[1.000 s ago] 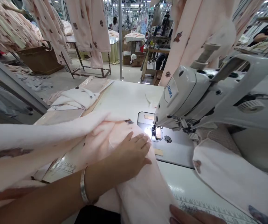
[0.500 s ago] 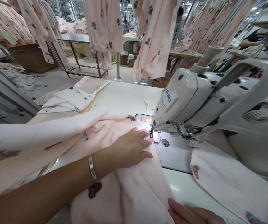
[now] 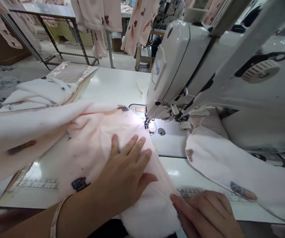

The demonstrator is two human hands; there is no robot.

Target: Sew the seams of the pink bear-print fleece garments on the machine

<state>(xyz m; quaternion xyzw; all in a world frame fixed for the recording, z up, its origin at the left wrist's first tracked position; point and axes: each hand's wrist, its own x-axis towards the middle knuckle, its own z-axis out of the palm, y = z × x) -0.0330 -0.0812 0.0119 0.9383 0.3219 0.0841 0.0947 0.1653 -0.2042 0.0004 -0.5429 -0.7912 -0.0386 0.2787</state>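
Pale pink fleece fabric (image 3: 90, 132) with small printed figures lies under the presser foot (image 3: 146, 123) of a white sewing machine (image 3: 172, 59). My left hand (image 3: 129, 168) rests flat on the fabric just in front of the foot, fingers spread. At the fabric's right edge, my right hand (image 3: 206, 211) pinches the cloth between thumb and fingers, nearer to me. The lamp lights the cloth at the needle. A bracelet circles my left wrist.
Another pink fleece piece (image 3: 214, 158) lies right of the machine bed. Folded white printed cloth (image 3: 40, 92) sits at the table's left, by a plastic-wrapped stack (image 3: 68, 72). Ruler markings (image 3: 40, 184) run along the table's front. Garments (image 3: 95, 19) hang beyond the table.
The view has tipped down and closer. My left hand has slid back from the presser foot toward me, with fingers spreading. My right hand has come further into view, at the fabric edge.
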